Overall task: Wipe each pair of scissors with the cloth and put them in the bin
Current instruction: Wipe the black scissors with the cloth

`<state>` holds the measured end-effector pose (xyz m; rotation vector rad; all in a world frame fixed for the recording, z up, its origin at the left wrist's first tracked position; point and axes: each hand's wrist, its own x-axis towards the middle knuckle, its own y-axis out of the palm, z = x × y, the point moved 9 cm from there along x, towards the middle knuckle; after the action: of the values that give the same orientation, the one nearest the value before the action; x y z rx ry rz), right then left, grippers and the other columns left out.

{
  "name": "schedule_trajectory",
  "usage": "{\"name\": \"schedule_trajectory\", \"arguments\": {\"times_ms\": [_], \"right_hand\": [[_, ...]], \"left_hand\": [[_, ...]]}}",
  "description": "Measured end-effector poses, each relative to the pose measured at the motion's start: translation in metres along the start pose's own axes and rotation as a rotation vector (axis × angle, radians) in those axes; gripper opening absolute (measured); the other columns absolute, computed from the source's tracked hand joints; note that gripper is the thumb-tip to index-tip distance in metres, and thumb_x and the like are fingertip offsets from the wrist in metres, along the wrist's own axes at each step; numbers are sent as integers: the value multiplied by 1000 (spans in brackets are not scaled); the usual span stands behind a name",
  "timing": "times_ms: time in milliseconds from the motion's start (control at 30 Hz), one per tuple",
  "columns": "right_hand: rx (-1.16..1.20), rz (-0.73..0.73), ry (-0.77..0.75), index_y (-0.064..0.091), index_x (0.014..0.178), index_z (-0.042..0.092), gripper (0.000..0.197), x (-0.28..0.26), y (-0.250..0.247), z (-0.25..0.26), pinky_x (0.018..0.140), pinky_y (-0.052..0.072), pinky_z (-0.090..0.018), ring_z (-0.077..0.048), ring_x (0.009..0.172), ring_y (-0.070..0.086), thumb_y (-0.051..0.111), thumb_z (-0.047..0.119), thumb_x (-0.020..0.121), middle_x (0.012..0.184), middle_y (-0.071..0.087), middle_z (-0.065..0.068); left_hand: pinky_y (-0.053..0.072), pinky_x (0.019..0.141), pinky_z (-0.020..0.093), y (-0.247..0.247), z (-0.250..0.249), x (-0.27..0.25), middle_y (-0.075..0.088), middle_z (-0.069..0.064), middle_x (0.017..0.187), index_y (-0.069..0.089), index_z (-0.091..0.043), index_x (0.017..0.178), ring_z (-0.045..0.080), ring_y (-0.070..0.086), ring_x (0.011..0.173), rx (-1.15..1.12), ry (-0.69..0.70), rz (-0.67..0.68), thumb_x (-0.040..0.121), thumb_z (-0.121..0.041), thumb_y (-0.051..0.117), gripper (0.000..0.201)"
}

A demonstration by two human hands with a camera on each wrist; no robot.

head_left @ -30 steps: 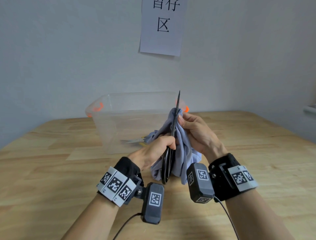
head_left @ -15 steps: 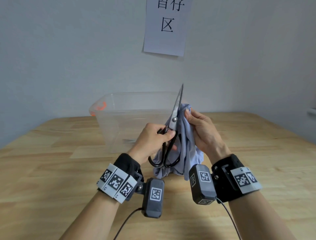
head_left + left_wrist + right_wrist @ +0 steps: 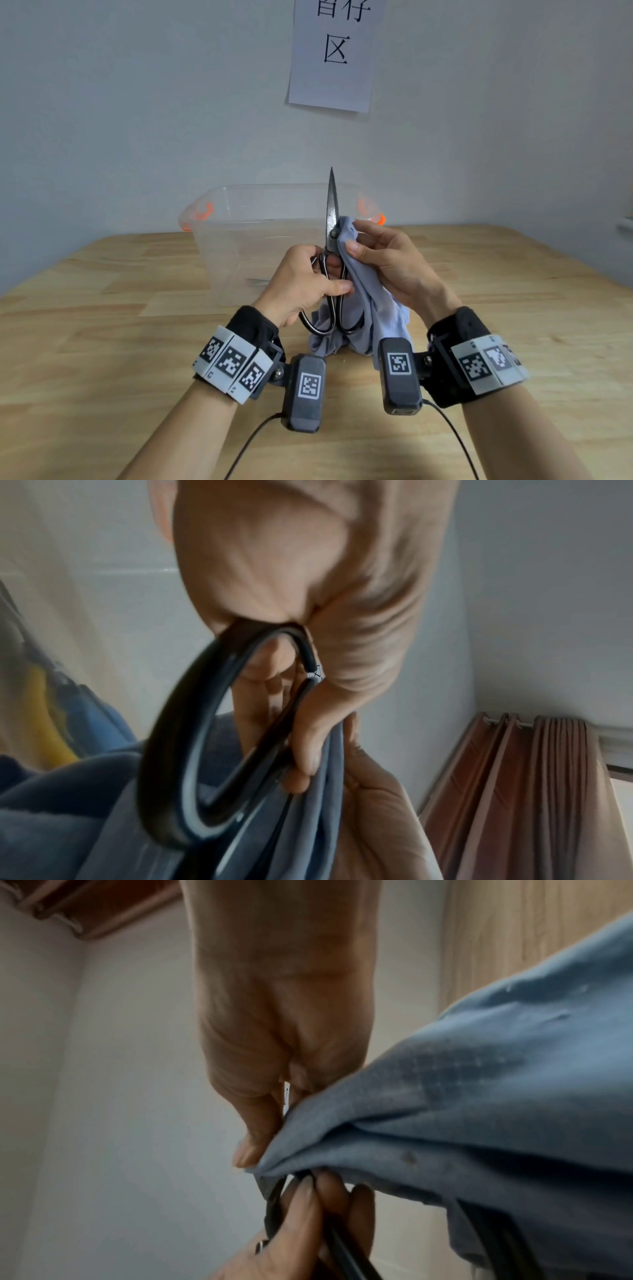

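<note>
My left hand (image 3: 301, 281) grips the black loop handles of the scissors (image 3: 331, 219), blades closed and pointing straight up just in front of the clear bin (image 3: 219, 219). My right hand (image 3: 387, 263) pinches the blue-grey cloth (image 3: 373, 308) against the blade's pivot. Bare table (image 3: 102, 342) lies on both sides of the bin, whose top is open.

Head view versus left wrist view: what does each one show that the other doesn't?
Head only: the blades pointing up, the clear bin behind, the table, the paper sign. Left wrist only: curtains and a close look at the left hand gripping the black handle loop. Both: scissors, blue cloth, right hand.
</note>
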<state>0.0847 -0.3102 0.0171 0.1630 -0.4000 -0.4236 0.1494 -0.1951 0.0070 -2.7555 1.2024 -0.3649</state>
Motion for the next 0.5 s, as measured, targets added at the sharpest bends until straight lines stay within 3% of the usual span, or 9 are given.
{"name": "schedule_trajectory", "arguments": {"times_ms": [100, 233, 367, 433, 500], "right_hand": [[-82, -13, -23, 65, 114, 8, 40, 1, 2, 2, 87, 59, -40, -24, 86, 71, 73, 10, 75, 94, 75, -10], [-222, -47, -54, 66, 104, 13, 26, 3, 2, 7, 74, 57, -25, -14, 82, 73, 74, 3, 82, 86, 77, -1], [-282, -64, -66, 68, 103, 14, 23, 4, 0, 9, 76, 55, -23, -12, 88, 72, 75, 4, 83, 90, 76, 1], [-294, -82, -78, 69, 104, 12, 23, 3, -2, 10, 75, 55, -21, -10, 85, 71, 75, 3, 83, 88, 75, 4], [-331, -105, -86, 69, 107, 5, 22, 2, -3, 9, 76, 56, -24, -12, 84, 70, 74, 7, 85, 91, 74, -3]], "left_hand": [[59, 87, 44, -1, 1, 2, 73, 12, 92, 59, -9, 96, 27, 71, 91, 60, 25, -3, 70, 7, 83, 38], [56, 78, 36, -7, 5, 4, 62, 8, 100, 44, -20, 96, 23, 62, 97, 167, 26, -59, 71, -5, 84, 50], [52, 70, 34, -4, -1, 4, 56, 6, 97, 39, -19, 95, 22, 57, 86, 182, 80, -44, 77, -4, 79, 46], [49, 67, 38, -2, -6, 2, 55, 12, 95, 37, -20, 92, 22, 52, 79, 200, 116, -29, 77, -6, 76, 44], [52, 74, 49, 0, -10, 0, 58, 21, 100, 37, -20, 91, 28, 54, 81, 185, 135, -17, 73, -9, 72, 41]]}}
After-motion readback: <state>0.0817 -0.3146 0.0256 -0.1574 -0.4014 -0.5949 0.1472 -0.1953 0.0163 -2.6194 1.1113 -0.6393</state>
